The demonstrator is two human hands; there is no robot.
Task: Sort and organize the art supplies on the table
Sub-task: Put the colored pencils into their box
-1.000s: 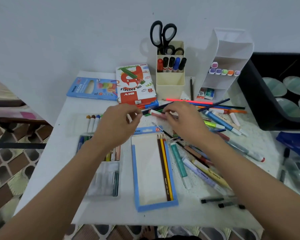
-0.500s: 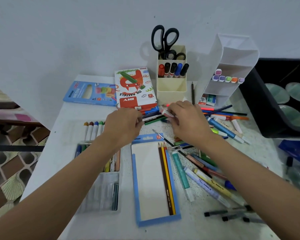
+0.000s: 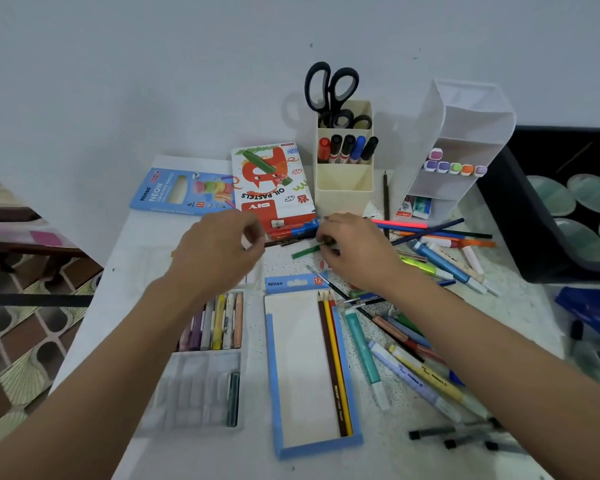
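My left hand (image 3: 219,251) and right hand (image 3: 357,254) meet over the middle of the white table (image 3: 146,251), just in front of the oil pastels box (image 3: 274,181). The right fingers pinch one end of a short green pencil (image 3: 303,252). With curled fingers, the left hand pinches the end of a dark pencil (image 3: 284,242). Below the hands lies an open blue pencil tray (image 3: 312,448) holding three pencils (image 3: 333,358). A clear tray of oil pastels (image 3: 222,323) sits under my left wrist. Loose pens and pencils (image 3: 444,247) spread to the right.
At the back stand a cream holder (image 3: 343,192) with scissors (image 3: 329,88) and markers, and a white organiser (image 3: 465,126) with highlighters. A blue neon pencil box (image 3: 181,192) lies back left. A black crate (image 3: 534,244) of plates borders the right. Markers (image 3: 413,372) and black pens (image 3: 458,439) lie front right.
Both hands moved a little farther from me, toward the oil pastels box. The pink-and-white marker has left my right hand, which now pinches the green pencil.
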